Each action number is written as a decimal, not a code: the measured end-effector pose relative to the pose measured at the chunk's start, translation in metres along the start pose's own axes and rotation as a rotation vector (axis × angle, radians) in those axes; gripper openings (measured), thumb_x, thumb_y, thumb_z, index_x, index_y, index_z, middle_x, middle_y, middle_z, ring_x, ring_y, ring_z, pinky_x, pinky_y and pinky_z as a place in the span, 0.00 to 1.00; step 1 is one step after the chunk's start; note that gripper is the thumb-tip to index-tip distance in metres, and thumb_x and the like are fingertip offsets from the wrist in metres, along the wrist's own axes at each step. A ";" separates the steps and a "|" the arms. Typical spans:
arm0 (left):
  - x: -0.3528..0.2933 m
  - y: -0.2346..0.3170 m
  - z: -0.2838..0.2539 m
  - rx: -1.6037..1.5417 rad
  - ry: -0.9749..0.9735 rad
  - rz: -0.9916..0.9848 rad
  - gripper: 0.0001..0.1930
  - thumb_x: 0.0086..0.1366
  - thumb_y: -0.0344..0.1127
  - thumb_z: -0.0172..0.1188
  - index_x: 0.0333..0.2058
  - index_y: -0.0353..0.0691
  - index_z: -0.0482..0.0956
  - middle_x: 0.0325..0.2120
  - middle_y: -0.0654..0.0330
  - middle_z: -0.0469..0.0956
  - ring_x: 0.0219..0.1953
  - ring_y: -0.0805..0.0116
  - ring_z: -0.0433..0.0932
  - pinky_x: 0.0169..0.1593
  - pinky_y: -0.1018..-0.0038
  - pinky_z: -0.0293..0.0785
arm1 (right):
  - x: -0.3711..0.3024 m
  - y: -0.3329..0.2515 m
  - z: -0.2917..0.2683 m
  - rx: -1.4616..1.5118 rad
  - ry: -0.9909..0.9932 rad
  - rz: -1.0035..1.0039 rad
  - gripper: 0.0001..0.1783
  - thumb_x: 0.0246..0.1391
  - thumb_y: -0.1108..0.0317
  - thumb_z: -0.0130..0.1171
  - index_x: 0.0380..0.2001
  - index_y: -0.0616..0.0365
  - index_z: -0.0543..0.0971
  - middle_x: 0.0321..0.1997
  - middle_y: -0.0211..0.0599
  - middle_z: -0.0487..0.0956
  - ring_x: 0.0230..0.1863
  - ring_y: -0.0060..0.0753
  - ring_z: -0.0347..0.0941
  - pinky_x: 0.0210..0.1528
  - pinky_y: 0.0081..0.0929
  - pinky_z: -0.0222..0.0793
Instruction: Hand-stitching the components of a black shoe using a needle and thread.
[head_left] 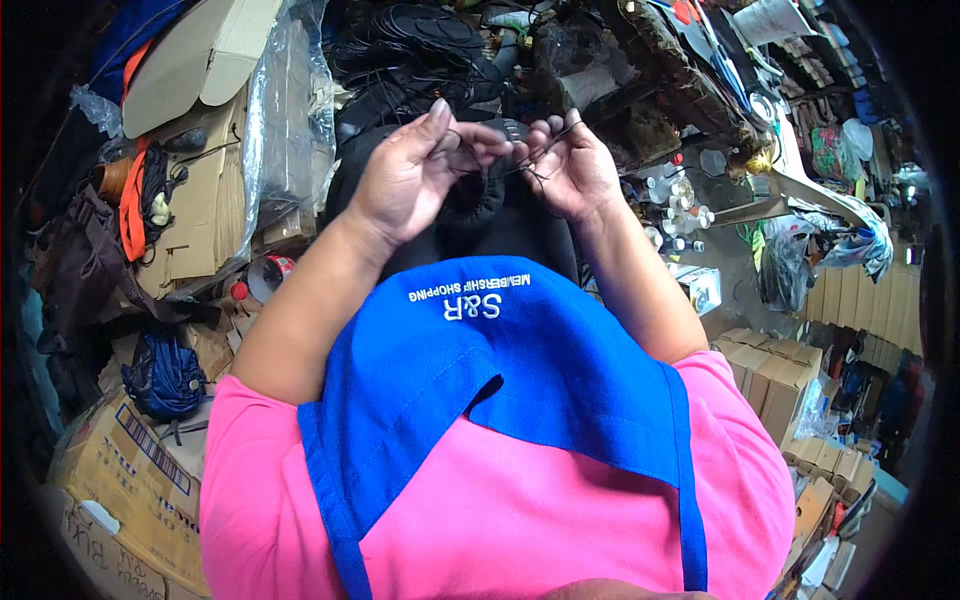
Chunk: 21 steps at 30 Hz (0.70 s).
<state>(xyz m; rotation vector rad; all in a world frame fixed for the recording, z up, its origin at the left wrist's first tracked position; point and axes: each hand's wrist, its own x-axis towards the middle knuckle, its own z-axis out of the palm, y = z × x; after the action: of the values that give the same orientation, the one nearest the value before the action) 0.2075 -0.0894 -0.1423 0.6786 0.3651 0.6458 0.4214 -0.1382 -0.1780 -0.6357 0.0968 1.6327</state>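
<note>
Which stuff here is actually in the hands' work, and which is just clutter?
In hand:
left hand
right hand
thin black cord pinched between both hands
black fabric piece under the hands

Lying about:
flat cardboard stack
clear plastic bag
dark blue bag
folded boxes
orange strap

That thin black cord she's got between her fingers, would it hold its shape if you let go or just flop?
Probably flop: the black cord curls in loose loops between the left hand and right hand. It looks very thin, so likely light and prone to tangling.
</note>
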 end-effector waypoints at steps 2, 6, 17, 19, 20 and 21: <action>0.004 -0.007 -0.020 -0.111 0.039 0.060 0.21 0.69 0.49 0.43 0.23 0.41 0.69 0.26 0.55 0.75 0.36 0.64 0.76 0.50 0.67 0.66 | -0.003 -0.008 -0.007 -0.122 -0.246 0.095 0.25 0.63 0.50 0.41 0.14 0.49 0.62 0.13 0.26 0.59 0.17 0.25 0.56 0.27 0.27 0.59; -0.007 0.008 -0.064 -0.236 0.127 -0.075 0.24 0.69 0.49 0.42 0.14 0.47 0.57 0.14 0.64 0.57 0.19 0.68 0.58 0.43 0.64 0.66 | -0.036 -0.024 -0.024 -0.297 -0.059 -0.019 0.26 0.63 0.51 0.41 0.12 0.48 0.57 0.09 0.23 0.51 0.11 0.22 0.45 0.25 0.25 0.54; -0.056 0.043 -0.052 1.510 0.347 0.307 0.11 0.59 0.33 0.56 0.40 0.38 0.78 0.39 0.55 0.76 0.40 0.64 0.76 0.48 0.72 0.70 | -0.047 -0.092 -0.007 -1.596 0.065 -0.259 0.31 0.48 0.64 0.62 0.57 0.55 0.68 0.52 0.39 0.73 0.50 0.25 0.69 0.54 0.25 0.63; -0.052 0.024 -0.023 1.631 0.093 0.283 0.13 0.54 0.32 0.61 0.39 0.38 0.78 0.40 0.54 0.75 0.42 0.59 0.75 0.47 0.69 0.71 | -0.021 -0.064 0.029 -1.697 -0.079 -0.164 0.28 0.49 0.59 0.62 0.54 0.55 0.70 0.48 0.36 0.75 0.47 0.22 0.70 0.50 0.24 0.64; -0.053 0.012 -0.016 1.688 -0.025 0.259 0.14 0.52 0.32 0.63 0.39 0.37 0.78 0.40 0.53 0.74 0.44 0.56 0.75 0.46 0.67 0.72 | -0.006 -0.047 0.045 -1.828 -0.279 -0.171 0.28 0.50 0.59 0.62 0.54 0.56 0.70 0.46 0.36 0.76 0.45 0.23 0.71 0.48 0.24 0.65; -0.049 0.000 -0.013 1.690 -0.084 0.206 0.15 0.51 0.33 0.63 0.39 0.37 0.77 0.39 0.53 0.74 0.42 0.54 0.75 0.45 0.66 0.72 | 0.008 -0.032 0.051 -1.949 -0.318 -0.036 0.29 0.49 0.56 0.62 0.52 0.58 0.71 0.43 0.38 0.77 0.43 0.27 0.72 0.46 0.26 0.66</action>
<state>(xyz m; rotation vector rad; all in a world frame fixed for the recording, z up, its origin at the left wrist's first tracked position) 0.1639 -0.1157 -0.1468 2.3627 0.7491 0.3711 0.4336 -0.1038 -0.1293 -1.6890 -1.8971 1.3206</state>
